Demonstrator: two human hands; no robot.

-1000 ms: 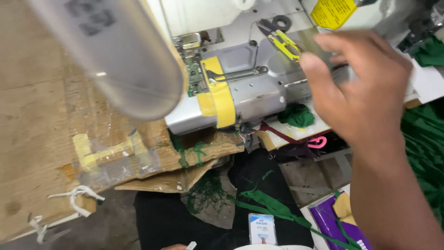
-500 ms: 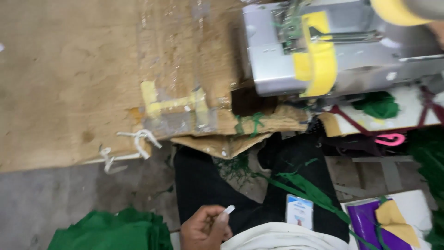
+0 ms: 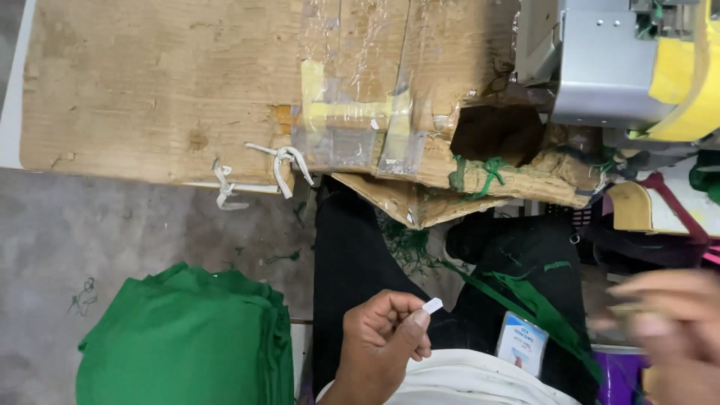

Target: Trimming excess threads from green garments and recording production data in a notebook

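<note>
Pinching a white tag [image 3: 433,305], the left hand [image 3: 382,341] has risen higher.

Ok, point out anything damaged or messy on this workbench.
The cardboard sheet covering the table is worn: its front edge is torn and sagging, patched with clear and yellow tape. Green thread scraps snag on that torn edge, and more hang below it. The left hand pinches a small white tag.

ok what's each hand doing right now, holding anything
Left hand: closed, pinching a small white tag at its fingertips.
Right hand: blurred by motion, fingers look spread; cannot tell whether it holds anything.
</note>
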